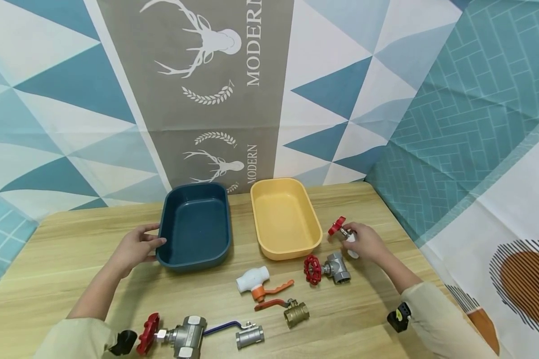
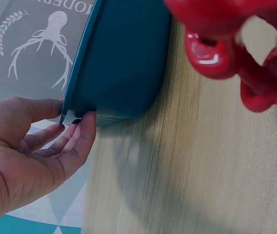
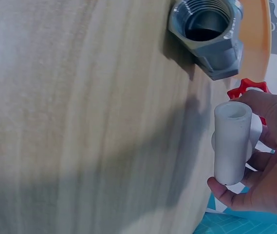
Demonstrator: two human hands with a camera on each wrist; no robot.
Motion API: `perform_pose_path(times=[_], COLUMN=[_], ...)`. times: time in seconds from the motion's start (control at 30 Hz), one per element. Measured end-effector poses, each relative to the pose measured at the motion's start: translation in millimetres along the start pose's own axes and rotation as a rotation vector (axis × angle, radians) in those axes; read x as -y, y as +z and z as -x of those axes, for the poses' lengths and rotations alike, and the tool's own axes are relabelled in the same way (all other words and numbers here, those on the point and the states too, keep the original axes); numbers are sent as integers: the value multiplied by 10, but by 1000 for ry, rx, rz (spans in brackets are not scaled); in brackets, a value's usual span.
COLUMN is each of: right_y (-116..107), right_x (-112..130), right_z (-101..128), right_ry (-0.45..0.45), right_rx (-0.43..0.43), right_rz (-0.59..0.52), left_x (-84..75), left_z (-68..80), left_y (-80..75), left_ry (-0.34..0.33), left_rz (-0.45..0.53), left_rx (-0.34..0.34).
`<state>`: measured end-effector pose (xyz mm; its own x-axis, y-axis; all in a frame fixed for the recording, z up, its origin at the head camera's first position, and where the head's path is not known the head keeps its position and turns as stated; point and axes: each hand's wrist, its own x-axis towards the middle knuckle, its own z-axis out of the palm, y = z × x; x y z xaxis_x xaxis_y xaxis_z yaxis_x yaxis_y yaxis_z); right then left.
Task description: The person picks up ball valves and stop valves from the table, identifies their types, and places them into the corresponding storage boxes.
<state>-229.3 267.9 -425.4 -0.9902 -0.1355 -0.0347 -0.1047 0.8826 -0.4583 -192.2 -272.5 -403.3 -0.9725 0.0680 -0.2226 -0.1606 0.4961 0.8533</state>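
My left hand (image 1: 136, 249) pinches the left rim of a dark blue plastic bin (image 1: 196, 224), fingers against its outer wall. In the left wrist view, the left hand (image 2: 41, 146) shows at the edge of the same bin (image 2: 123, 58). To the right of a yellow bin (image 1: 256, 219), my right hand (image 1: 364, 242) grips a white plastic valve (image 1: 352, 238) with a red handwheel (image 1: 337, 225). The right wrist view shows the white valve (image 3: 231, 146) between the fingers of the right hand (image 3: 269, 151). A grey metal gate valve (image 1: 337, 268) with a red wheel lies just nearer than this hand.
On the wooden table (image 1: 341, 324) lie a white ball valve (image 1: 253, 279) with an orange lever, a brass ball valve (image 1: 296, 314) with a red lever, a small steel valve (image 1: 250, 336) with a blue lever and a large red-wheeled valve (image 1: 190, 336). Patterned cloth (image 1: 341, 75) hangs behind.
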Motion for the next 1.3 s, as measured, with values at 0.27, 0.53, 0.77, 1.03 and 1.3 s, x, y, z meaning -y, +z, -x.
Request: perform_pose_path(times=[0.27,0.53,0.77,1.03,1.3], right_y=[-103,-247,-336,-372,-389], right_x=[51,183,317,447,577], right_z=[-50,-114,-185,-227,-252], right_ry=[-63,-90,-139,-164,-174], right_rx=[-45,-46,-52,-33,-6], right_rz=[29,34,54,71,31], left_x=[-14,-11,8,23,27], left_z=[-2,-13,-10,1,0], left_y=[-15,-34,-36,-24,-15], left_ry=[4,6,6,6,5], left_rz=[1,1,10,12,15], left_rx=[-4,2,-2,-1,0])
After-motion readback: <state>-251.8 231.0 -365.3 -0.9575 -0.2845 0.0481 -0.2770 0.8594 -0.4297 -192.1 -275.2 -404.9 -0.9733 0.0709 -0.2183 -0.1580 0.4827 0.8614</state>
